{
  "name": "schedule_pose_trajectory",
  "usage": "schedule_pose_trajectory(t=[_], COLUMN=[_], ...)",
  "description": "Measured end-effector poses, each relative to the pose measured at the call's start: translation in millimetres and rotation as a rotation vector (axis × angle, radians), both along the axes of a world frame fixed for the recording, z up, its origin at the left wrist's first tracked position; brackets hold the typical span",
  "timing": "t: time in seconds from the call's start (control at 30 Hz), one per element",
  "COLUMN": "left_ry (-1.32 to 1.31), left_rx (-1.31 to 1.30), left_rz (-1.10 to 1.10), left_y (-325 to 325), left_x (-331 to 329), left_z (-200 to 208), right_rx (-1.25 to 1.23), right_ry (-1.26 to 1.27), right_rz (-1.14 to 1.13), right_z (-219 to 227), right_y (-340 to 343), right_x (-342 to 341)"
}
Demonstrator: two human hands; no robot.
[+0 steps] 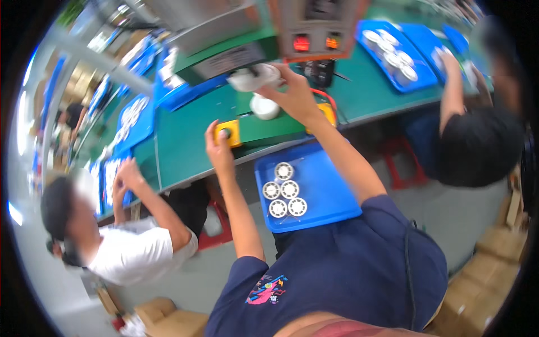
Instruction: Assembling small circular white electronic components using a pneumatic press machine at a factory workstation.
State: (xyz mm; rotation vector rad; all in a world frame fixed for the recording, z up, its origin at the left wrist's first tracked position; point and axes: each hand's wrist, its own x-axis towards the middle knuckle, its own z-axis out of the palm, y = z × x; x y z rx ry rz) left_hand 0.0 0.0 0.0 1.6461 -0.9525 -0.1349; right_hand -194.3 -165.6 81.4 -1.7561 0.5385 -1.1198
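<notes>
My right hand [295,95] reaches under the green machine head [224,59], its fingers around the edge of a white round plastic part [247,80]. Just below that part, a white cylindrical piece [264,106] stands on the green bench. My left hand [220,149] is at a yellow button box [228,133] with a black push button. Its thumb is by the button and its fingers are apart along the box's left side. A second yellow box [325,115] is partly hidden behind my right forearm.
Near my lap, a blue tray [331,194] holds several white slotted round parts [289,189]. A control box [317,33] with lit red and orange displays stands behind. Another blue tray [401,78] with white parts lies right. Co-workers sit on both sides; red stools [216,227] stand below.
</notes>
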Motion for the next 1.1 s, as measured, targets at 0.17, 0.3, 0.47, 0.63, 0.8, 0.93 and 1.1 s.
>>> schedule_pose_trajectory(t=[0.17, 0.3, 0.47, 0.63, 0.8, 0.93, 1.1], left_ry=[0.151, 0.161, 0.154, 0.151, 0.174, 0.063, 0.074], left_rx=[-0.116, -0.076, -0.084, -0.082, -0.092, -0.070, -0.060], left_rz=[-0.050, -0.031, -0.037, -0.019, -0.025, 0.001, 0.019], left_y=[-10.3, -8.5, -10.4, -3.3, -3.5, -8.9, -2.0], left_x=[-4.5, -21.5, -25.2, -20.7, -21.5, -19.6, -13.2], left_z=[-7.3, 5.2, 6.2, -0.1, 0.8, 3.7, 0.8], right_rx=[-0.410, -0.161, 0.038, -0.161, -0.172, -0.204, -0.544], right_ry=[-0.082, -0.039, 0.054, 0.285, 0.523, 0.635, 0.450], right_rz=[-0.311, -0.544, -0.925, -1.177, -1.205, -1.256, -1.230], right_z=[-6.8, -26.2, -61.0, -54.6, -77.9, -90.5, -104.7], right_y=[21.1, 53.8, -10.1, -70.1, -136.8, -158.4, -148.4], right_x=[-33.1, -126.2, -226.0, -277.1, -280.6, -266.8, -246.7])
